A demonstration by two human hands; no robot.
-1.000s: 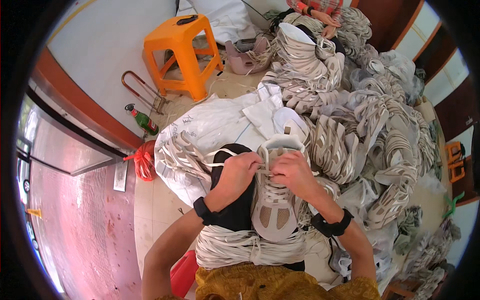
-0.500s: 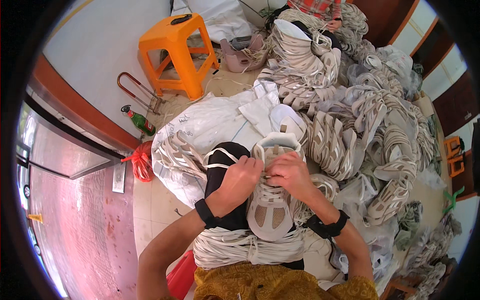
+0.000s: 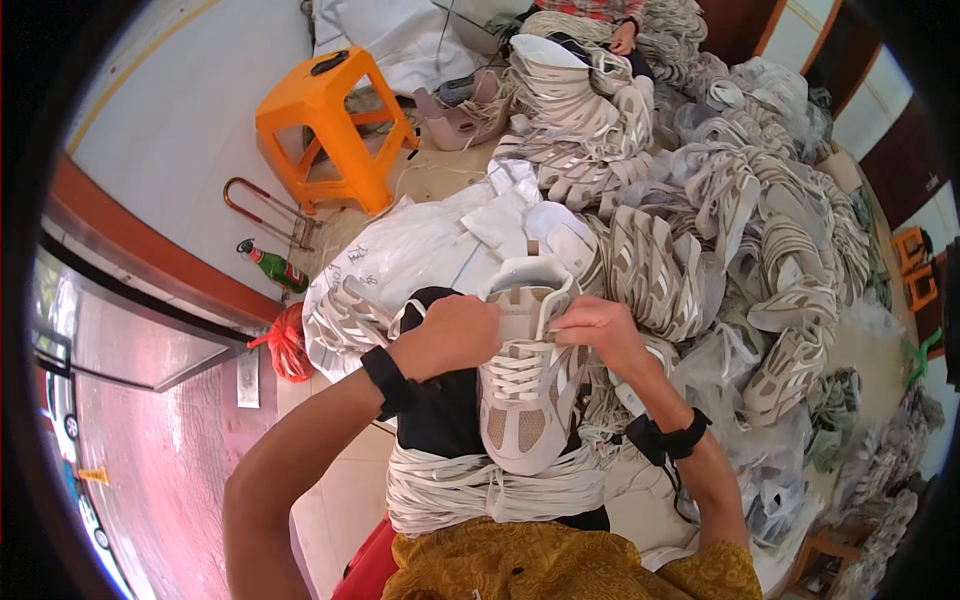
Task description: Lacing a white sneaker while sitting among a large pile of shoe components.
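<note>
1. Shoe (image 3: 527, 400): a white and beige sneaker is lying toe toward the person, on a bundle of laces (image 3: 480, 487) across the lap, tongue end pointing away.
2. Left hand (image 3: 452, 335): it is curling over the upper left eyelets, fingers closed on a white lace (image 3: 412, 315) that is looping out to its left.
3. Right hand (image 3: 590, 325): it is pinching the lace end at the top right eyelets, thumb and forefinger pressed together beside the tongue.
4. Arms: both forearms are coming in from below and converging on the shoe; each wrist is wearing a black band, left (image 3: 388, 381), right (image 3: 668, 440).
5. Handling note, as a judgement: the lacing is likely going best with both ends pulled evenly, the lace kept flat through each eyelet, and the shoe steadied against the lap so it is not rolling.
6. Surroundings: a heap of like shoes (image 3: 720, 230) is filling the floor to the right; an orange stool (image 3: 335, 125) and a green bottle (image 3: 272, 266) are standing well apart on the left.
</note>
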